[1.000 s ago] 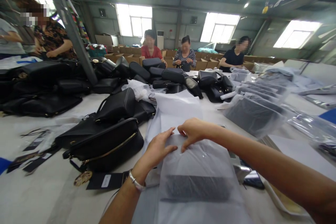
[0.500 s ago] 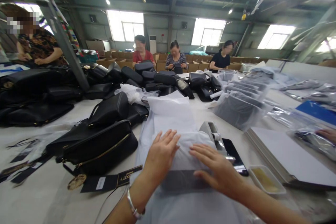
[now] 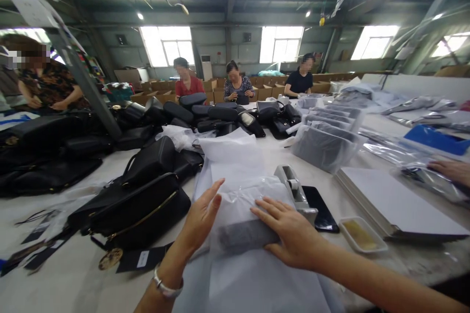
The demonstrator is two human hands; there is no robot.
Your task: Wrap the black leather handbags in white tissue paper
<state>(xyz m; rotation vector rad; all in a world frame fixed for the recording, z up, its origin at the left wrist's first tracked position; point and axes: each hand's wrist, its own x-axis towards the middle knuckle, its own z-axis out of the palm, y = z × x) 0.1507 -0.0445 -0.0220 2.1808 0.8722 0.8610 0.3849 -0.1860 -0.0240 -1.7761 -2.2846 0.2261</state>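
A dark item wrapped in white tissue paper (image 3: 253, 188) lies before me, its dark front showing through the wrapping. My right hand (image 3: 288, 230) rests flat on the right part of this bundle, fingers spread. At its left edge my left hand (image 3: 201, 217) is raised with the fingers stretched out and the thumb apart, holding nothing. More white paper sheets (image 3: 264, 279) lie beneath the bundle and beyond it. Close on the right stands a grey tape dispenser (image 3: 290, 183). A black handbag (image 3: 143, 215) with a gold zip and a hang tag (image 3: 141, 259) sits to the left.
A black phone (image 3: 319, 208), a small plastic tray (image 3: 362, 234) and a stack of white boards (image 3: 400, 205) lie on the right. Bagged dark items (image 3: 323, 146) stand behind them. Black bags (image 3: 73, 132) are heaped at the back left near a slanted metal post (image 3: 88, 83). A co-worker's hand (image 3: 450, 171) reaches in at right.
My left hand has lifted off the wrapped bundle and moved left. My right hand has slid slightly left and stays on it. The view has shifted a little.
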